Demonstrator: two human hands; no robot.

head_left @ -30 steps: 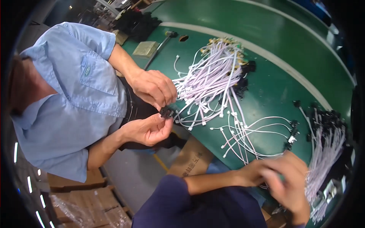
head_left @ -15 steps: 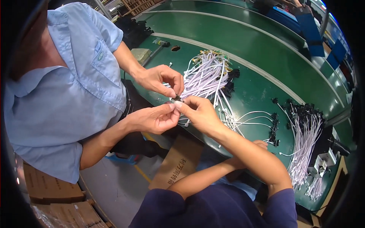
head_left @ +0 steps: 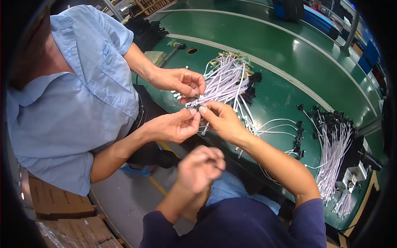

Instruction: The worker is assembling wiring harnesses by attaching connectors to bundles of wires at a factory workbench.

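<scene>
My right hand (head_left: 223, 120) reaches over the table edge, thumb and forefinger pinched on a small dark part (head_left: 198, 106). Its shape is mostly hidden by fingers. The same part is between the fingertips of a co-worker's two hands, one above (head_left: 182, 82) and one below (head_left: 173, 125). My left hand (head_left: 201, 168) hangs lower, apart from the table, its fingers curled but smeared by motion. Just beyond the pinched fingers lies a large bundle of white cables (head_left: 227, 82) with small white plugs at the near ends.
On the green table (head_left: 281, 97), several loose white cables end in black connectors (head_left: 298, 138). Farther right lies another bundle of white cables (head_left: 331, 157) beside a metal fixture (head_left: 351, 177). A hand tool (head_left: 173, 53) lies at the back left. Cardboard boxes (head_left: 62, 198) stand on the floor.
My left hand has come out from under my right forearm and swung left and up. The co-worker's upper hand has shifted slightly right. My right hand stays at the small part.
</scene>
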